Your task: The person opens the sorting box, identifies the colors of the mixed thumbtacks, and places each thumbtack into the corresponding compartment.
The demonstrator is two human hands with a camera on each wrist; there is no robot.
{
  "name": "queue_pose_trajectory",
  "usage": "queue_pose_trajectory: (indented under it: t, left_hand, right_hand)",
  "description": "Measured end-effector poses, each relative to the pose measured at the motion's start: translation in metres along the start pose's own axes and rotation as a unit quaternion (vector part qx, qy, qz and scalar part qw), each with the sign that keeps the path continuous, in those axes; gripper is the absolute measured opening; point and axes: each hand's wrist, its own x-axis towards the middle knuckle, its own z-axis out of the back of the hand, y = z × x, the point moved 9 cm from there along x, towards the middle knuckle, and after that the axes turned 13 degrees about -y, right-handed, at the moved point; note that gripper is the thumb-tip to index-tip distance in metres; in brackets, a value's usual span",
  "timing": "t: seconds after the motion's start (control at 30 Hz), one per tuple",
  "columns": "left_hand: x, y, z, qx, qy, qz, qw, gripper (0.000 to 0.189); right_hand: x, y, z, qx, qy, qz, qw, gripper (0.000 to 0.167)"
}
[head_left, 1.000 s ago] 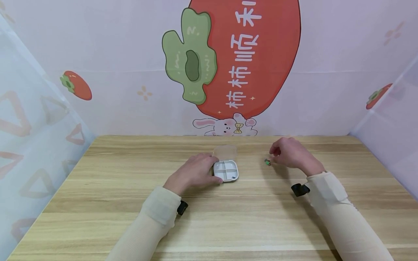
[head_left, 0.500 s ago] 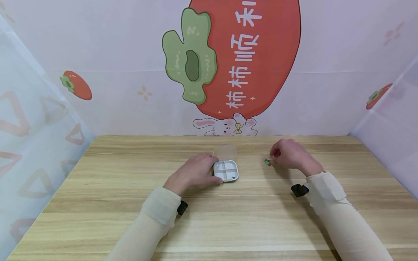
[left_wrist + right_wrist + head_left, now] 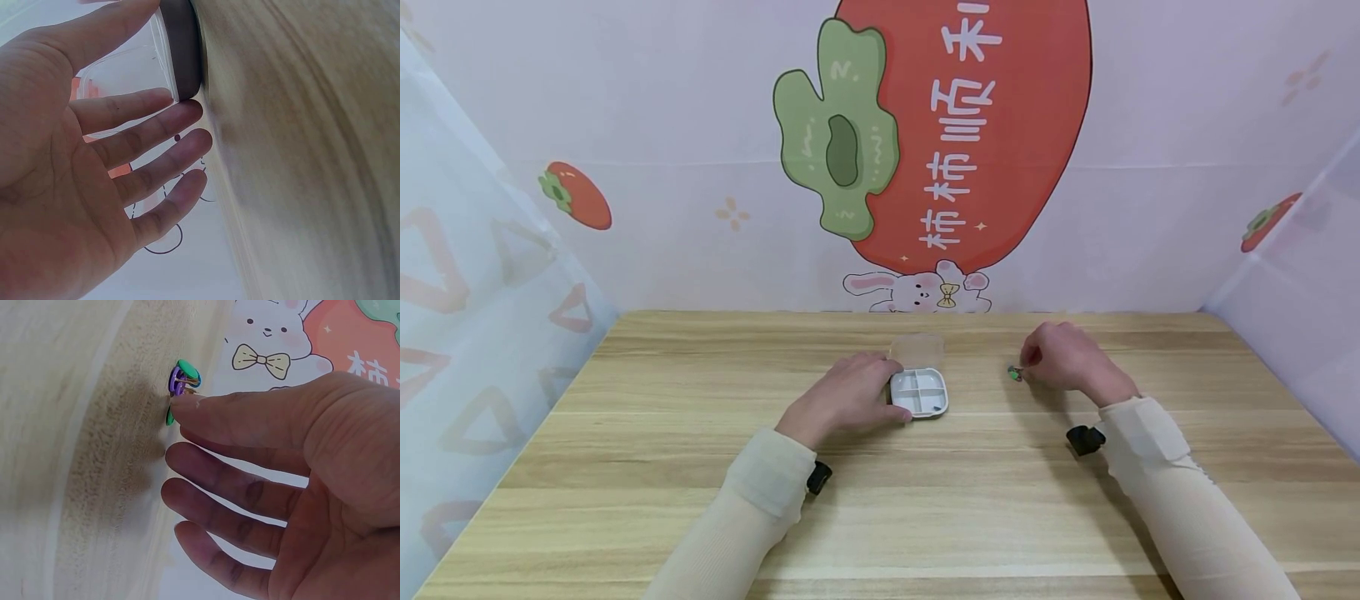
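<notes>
My left hand (image 3: 853, 396) holds a small white pill box (image 3: 917, 379) with four-part dividers by its sides, thumb on the near edge and index finger on the far edge; the other fingers are spread out in the left wrist view. Its clear lid (image 3: 917, 348) stands open at the back, and a small dark piece (image 3: 937, 408) lies in the near right compartment. To the right, my right hand (image 3: 1063, 358) reaches down to a little cluster of thumbtacks (image 3: 185, 376), green, purple and blue. Thumb and index finger pinch at the cluster, the thumb covering part of it.
Both hands work on a wood-grain table (image 3: 925, 517). Behind it hangs a white cloth (image 3: 685, 250) printed with a large persimmon and a rabbit, with more printed cloth on both sides.
My right hand has lowered slightly, its fingers drawing in closer to the thumbtacks. The left hand and the pill box have stayed in place.
</notes>
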Motion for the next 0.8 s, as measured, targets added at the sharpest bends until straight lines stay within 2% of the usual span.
queue_pose_trajectory:
  t: [0.53, 0.8]
  left_hand:
    - [0.0004, 0.0011, -0.0012, 0.0, 0.0, 0.002, 1.0, 0.062]
    - [0.0003, 0.0008, -0.001, 0.0, -0.002, -0.004, 1.0, 0.062]
  right_hand:
    - [-0.0014, -0.0029, -0.0045, 0.0, 0.008, -0.02, 0.9998, 0.007]
    - [-0.0019, -0.0018, -0.0037, 0.001, 0.006, -0.017, 0.9998, 0.013]
